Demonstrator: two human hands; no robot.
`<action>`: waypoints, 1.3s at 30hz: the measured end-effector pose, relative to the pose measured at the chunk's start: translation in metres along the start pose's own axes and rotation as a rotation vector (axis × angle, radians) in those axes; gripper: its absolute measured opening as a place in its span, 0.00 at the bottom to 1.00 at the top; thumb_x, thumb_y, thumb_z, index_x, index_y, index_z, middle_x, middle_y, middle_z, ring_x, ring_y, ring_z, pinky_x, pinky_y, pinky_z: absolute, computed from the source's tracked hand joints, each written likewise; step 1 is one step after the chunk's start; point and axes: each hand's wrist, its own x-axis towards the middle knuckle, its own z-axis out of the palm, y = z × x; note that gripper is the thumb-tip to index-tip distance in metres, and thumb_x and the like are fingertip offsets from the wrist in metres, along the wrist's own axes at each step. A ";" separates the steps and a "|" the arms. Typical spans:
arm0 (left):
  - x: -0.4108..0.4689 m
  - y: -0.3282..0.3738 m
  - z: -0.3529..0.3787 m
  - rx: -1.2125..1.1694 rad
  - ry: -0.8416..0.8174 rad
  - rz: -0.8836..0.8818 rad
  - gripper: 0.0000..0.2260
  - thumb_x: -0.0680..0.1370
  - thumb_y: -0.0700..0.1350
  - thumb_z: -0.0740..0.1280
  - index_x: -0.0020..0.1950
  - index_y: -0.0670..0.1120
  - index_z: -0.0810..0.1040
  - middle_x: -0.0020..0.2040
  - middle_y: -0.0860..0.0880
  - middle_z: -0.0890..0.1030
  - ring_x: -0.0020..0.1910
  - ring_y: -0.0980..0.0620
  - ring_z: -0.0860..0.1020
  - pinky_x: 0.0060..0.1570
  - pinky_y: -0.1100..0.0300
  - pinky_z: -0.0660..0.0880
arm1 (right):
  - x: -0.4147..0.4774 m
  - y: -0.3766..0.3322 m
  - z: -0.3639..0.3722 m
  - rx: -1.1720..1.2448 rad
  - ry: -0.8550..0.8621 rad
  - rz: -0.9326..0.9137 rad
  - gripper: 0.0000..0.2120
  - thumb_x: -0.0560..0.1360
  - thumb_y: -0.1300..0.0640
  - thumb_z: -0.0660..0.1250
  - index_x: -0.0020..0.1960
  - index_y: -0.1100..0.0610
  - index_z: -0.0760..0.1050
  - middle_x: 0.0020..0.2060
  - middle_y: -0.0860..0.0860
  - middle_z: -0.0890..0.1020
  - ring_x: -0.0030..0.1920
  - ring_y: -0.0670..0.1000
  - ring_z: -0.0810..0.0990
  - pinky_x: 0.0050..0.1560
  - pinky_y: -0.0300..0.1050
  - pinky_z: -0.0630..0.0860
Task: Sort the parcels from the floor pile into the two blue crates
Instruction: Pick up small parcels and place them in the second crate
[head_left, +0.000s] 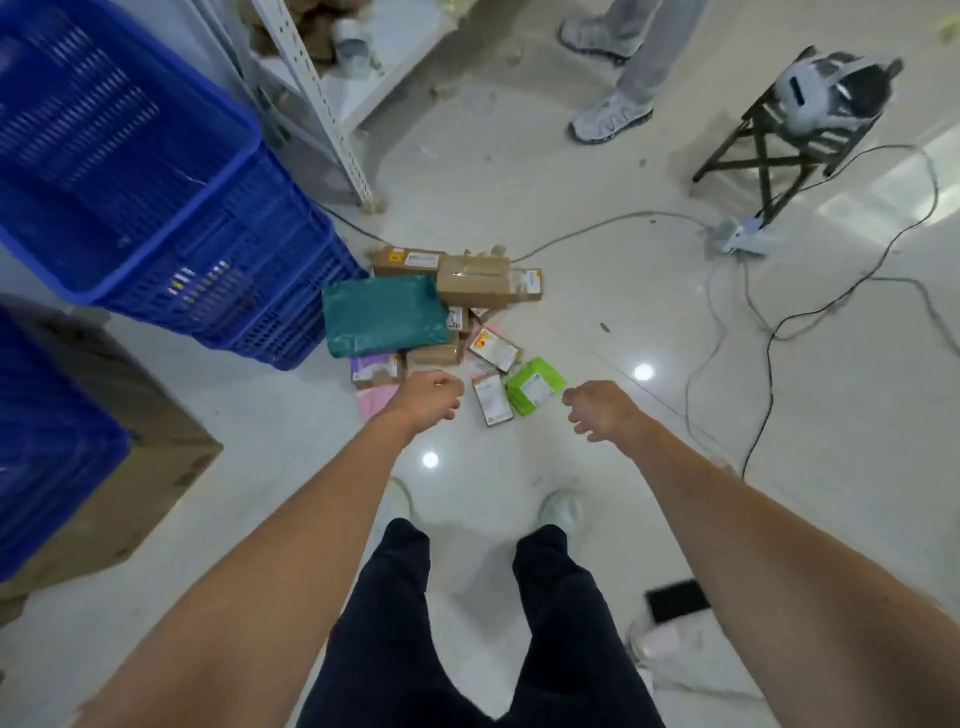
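Both arms stretched fwd over floor (519, 467). Left hand (428, 397) loosely curled, empty, above pink mailer (375, 408). Right hand (602, 408) fingers relaxed, slightly spread, empty, just beside green mailer (535, 387). Parcel pile (434, 356) on floor past hands: teal bag (384, 317) on top at left, brown boxes (472, 280) at back. Blue crate (130, 156) just left of pile. 2nd blue crate (47, 457) at left edge, against cardboard box (156, 441). Far right: stool (769, 140), cables (769, 364).

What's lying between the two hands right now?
Head view: a white-labelled flat parcel and a lime-green parcel, on the floor between left hand and right hand.
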 end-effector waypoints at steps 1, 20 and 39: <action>0.015 -0.006 0.008 -0.007 -0.008 -0.013 0.07 0.80 0.48 0.65 0.54 0.47 0.79 0.54 0.43 0.83 0.49 0.48 0.81 0.45 0.60 0.75 | 0.015 0.004 0.003 -0.001 -0.009 0.011 0.06 0.67 0.53 0.64 0.39 0.55 0.76 0.33 0.56 0.79 0.33 0.57 0.76 0.38 0.46 0.71; 0.400 -0.208 0.126 0.069 -0.056 -0.183 0.22 0.80 0.45 0.64 0.75 0.47 0.71 0.69 0.47 0.76 0.69 0.47 0.74 0.71 0.50 0.69 | 0.385 0.097 0.198 -0.221 -0.069 -0.081 0.25 0.78 0.44 0.63 0.72 0.53 0.68 0.65 0.57 0.77 0.67 0.60 0.73 0.65 0.49 0.68; 0.490 -0.271 0.193 0.147 -0.055 -0.175 0.16 0.80 0.45 0.59 0.66 0.50 0.78 0.58 0.48 0.82 0.55 0.46 0.80 0.56 0.50 0.79 | 0.497 0.099 0.264 0.118 0.027 -0.139 0.19 0.77 0.45 0.61 0.62 0.54 0.77 0.58 0.54 0.80 0.58 0.58 0.77 0.64 0.54 0.72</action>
